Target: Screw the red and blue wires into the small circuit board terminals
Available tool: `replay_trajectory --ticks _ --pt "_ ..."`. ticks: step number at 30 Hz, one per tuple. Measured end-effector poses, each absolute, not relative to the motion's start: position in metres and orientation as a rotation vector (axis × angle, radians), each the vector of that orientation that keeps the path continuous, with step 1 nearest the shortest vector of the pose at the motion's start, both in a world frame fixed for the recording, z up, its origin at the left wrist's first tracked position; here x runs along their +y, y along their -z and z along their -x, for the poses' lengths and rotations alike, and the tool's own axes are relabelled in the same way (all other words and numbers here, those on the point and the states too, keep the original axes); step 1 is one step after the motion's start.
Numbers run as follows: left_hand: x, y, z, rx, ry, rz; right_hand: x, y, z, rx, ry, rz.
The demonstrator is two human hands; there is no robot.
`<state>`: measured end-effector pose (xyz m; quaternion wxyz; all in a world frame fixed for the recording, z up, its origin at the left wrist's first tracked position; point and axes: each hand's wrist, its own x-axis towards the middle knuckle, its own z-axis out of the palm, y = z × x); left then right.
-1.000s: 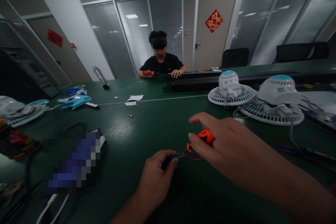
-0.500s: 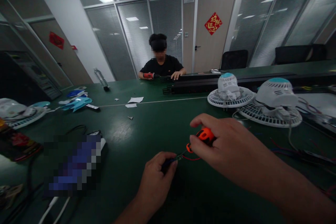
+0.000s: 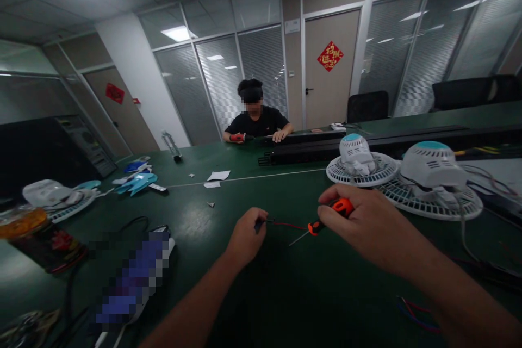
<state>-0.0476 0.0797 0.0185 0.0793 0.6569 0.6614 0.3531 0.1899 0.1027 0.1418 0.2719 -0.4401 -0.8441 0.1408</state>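
Observation:
My left hand (image 3: 246,236) is closed, thumb and fingers pinching a small dark part (image 3: 259,224) whose exact kind I cannot make out. A thin red wire (image 3: 289,225) runs from it to the right, toward the screwdriver. My right hand (image 3: 361,217) grips an orange and black screwdriver (image 3: 315,227) by its handle. Its metal shaft points down and to the left, with the tip over the green table and apart from the small part.
Two white fan heads (image 3: 356,160) with round grilles stand at the right. Loose wires (image 3: 420,312) lie at the lower right. On the left are a drink container (image 3: 53,244), a blurred-out blue object (image 3: 136,277) and blue pieces (image 3: 138,182). Across the table a person (image 3: 259,117) handles a red-handled tool.
The screwdriver tip has come away from the small part as my right hand moved right. My left hand has turned and risen in the view. The camera has tilted up.

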Motion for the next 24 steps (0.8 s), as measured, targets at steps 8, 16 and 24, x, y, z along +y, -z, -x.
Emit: replay_trajectory --ticks 8,16,24 --pt "0.082 0.001 0.063 1.651 -0.827 -2.326 0.107 -0.140 -0.195 -2.211 -0.421 1.195" --pt "0.091 0.008 0.068 1.874 -0.788 -2.295 0.112 -0.138 -0.193 -2.179 -0.441 1.184" --pt "0.094 0.006 0.067 1.934 -0.711 -2.307 0.112 -0.139 -0.192 -2.162 -0.465 1.186"
